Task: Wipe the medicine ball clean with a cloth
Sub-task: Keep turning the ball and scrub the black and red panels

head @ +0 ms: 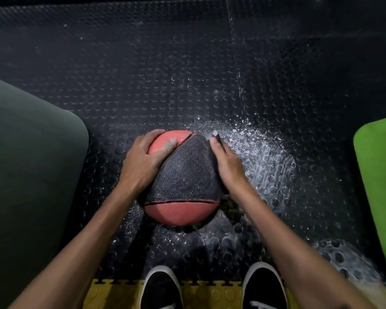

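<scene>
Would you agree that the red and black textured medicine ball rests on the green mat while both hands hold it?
Not quite: the head view shows the red and black textured medicine ball resting on the black studded rubber floor, not the green mat. Both the left hand and right hand do hold it.

You have open black studded rubber floor (187, 63) beyond the red-and-black medicine ball (183, 181). A dark grey padded mat (27, 163) blocks your left, a bright green mat (379, 175) your right
</scene>
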